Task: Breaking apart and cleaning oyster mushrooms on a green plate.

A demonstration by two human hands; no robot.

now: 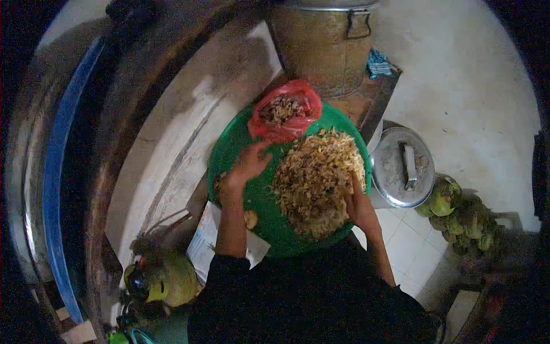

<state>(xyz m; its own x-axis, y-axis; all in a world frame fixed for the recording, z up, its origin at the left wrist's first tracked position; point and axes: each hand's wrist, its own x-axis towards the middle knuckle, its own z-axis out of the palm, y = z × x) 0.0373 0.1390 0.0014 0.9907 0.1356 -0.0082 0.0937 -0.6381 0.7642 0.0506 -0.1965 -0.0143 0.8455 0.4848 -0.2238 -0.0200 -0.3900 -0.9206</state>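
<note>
The stiff-looking green tray (263, 186) is best held by its rim; the loose, likely soft food heap (312, 183) on it, scooped from beneath. The left grip (247, 164) appears released; whether anything is grasped by the right grip (359, 206) cannot be told.

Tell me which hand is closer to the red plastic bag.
Left. The left hand is just below the red plastic bag in the picture; the right hand is farther off, at the right side of the shredded heap.
</note>
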